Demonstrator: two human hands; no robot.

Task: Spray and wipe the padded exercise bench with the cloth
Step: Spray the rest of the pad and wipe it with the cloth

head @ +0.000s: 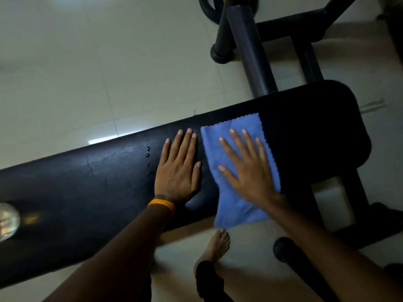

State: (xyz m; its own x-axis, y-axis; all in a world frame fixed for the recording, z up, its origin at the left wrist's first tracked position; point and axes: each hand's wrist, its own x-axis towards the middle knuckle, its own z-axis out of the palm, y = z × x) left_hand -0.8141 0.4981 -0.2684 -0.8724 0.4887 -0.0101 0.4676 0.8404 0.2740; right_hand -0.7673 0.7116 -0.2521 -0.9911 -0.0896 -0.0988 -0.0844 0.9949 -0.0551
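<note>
A long black padded bench runs from lower left to upper right across the view. A blue cloth lies spread on its pad, with its near edge hanging over the bench's front side. My right hand presses flat on the cloth with the fingers spread. My left hand rests flat on the bare pad just left of the cloth, fingers together, an orange band on the wrist. A few dark droplets sit on the pad left of my left hand.
A clear rounded object, perhaps a bottle, stands on the bench at the far left edge. Black frame tubes and a weight plate stand behind the bench. The bench's legs and my bare foot are on the pale tiled floor.
</note>
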